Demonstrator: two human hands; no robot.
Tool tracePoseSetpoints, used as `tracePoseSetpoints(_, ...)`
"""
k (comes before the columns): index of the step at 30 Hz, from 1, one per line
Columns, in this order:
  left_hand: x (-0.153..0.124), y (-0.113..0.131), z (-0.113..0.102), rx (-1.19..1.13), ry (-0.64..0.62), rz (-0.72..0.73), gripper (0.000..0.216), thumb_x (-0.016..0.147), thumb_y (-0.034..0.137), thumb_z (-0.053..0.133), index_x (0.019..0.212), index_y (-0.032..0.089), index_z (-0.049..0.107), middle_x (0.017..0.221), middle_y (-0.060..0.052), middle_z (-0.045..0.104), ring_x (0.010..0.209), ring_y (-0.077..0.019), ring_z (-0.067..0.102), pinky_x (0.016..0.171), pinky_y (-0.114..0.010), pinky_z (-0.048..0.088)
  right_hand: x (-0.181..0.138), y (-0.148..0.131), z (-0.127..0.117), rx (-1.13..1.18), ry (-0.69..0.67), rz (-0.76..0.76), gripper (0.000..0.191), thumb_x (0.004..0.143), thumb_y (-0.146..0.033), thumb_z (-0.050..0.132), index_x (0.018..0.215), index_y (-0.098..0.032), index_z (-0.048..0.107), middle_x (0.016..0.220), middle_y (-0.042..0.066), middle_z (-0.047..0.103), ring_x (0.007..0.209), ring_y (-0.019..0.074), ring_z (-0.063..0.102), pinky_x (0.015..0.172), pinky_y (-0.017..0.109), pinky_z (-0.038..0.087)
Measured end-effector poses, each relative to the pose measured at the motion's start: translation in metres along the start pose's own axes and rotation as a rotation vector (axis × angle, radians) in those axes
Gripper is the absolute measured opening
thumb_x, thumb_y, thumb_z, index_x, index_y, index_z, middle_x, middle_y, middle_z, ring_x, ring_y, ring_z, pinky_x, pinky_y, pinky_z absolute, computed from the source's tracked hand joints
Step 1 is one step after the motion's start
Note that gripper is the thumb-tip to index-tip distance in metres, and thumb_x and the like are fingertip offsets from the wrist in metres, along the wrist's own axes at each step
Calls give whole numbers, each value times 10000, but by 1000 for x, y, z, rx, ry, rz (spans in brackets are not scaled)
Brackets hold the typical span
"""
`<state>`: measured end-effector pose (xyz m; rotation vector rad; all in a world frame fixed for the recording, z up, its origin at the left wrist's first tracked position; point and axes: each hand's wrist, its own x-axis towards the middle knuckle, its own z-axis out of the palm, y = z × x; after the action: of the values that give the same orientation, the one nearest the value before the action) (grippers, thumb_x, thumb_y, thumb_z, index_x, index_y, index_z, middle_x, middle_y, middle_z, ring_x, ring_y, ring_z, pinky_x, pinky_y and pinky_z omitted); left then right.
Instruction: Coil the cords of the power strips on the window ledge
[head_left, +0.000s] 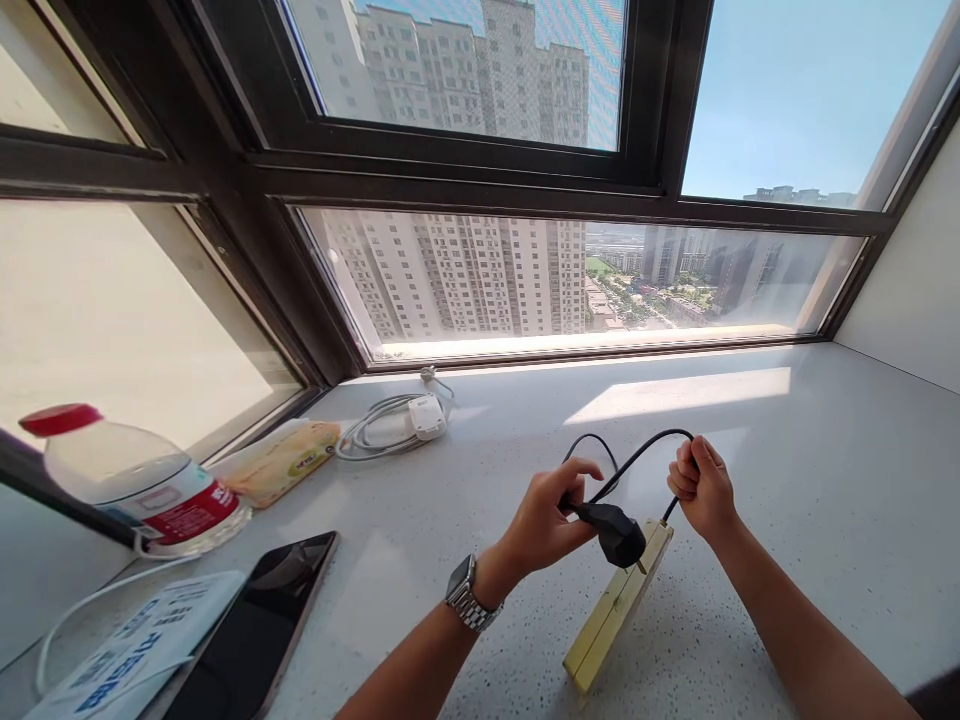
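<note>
My left hand (551,510), with a metal-banded watch on the wrist, grips a black power plug (621,535) whose prongs point down to the right. A black cord (645,448) loops from the plug behind it and over to the right. Closed around that cord is my right hand (701,488). Below the hands a yellowish power strip (619,610) stands on its narrow side on the speckled white sill. The cord enters its far end, just under my right hand. Its socket face is not visible.
On the left are a large bottle (142,480) with a red cap, a tissue pack (281,462), a dark tablet (259,625) and a printed white packet (142,650). A white charger with coiled cable (426,417) lies near the window frame (465,185). A white wall (911,260) rises at right.
</note>
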<state>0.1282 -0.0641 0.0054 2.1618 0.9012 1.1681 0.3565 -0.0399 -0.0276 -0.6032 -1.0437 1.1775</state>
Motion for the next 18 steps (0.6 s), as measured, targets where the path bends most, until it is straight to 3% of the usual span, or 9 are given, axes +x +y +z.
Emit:
tracePoseSetpoints(3,1,-3,0,83,-26,29,195,750,340,666,817,172,593,510,87,319,470,-68,267,489,-207,237,-2,-3,-1,6,-78,4,469,814,-610,587,621,-208,443,485,-88,208,382,52,139,360,205,163)
tracePoseSetpoints(6,4,-2,0,117,-84,80,303,840,398,590,657,157,571,553,21,450,511,-85,364,521,-222,282,-3,-5,1,31,-99,11,455,802,-610,604,635,-209,467,486,-88,211,383,52,137,360,209,158)
tracePoseSetpoints(8,4,2,2,80,-116,99,361,876,417,540,630,154,549,613,-17,507,568,-103,412,561,-235,318,-4,-7,2,40,-90,22,448,786,-617,620,653,-209,494,483,-90,211,386,53,139,361,208,156)
tracePoseSetpoints(11,1,13,5,-101,-107,11,400,894,481,486,659,159,524,573,6,444,547,-102,369,550,-243,318,-4,-10,6,39,-60,59,430,769,-620,643,718,-203,551,489,-97,209,396,48,144,369,200,154)
tracePoseSetpoints(15,0,22,2,-478,126,-208,510,824,626,511,614,163,482,501,46,317,465,-71,254,453,-224,242,-4,-9,8,7,-73,174,447,745,-617,670,735,-182,569,492,-106,208,402,35,145,369,189,124)
tracePoseSetpoints(18,5,26,-13,-696,348,-290,535,732,590,655,522,173,393,448,83,192,424,-44,156,414,-207,181,-4,-5,8,-63,-166,317,426,736,-576,699,765,-174,558,496,-115,229,401,25,137,370,188,105)
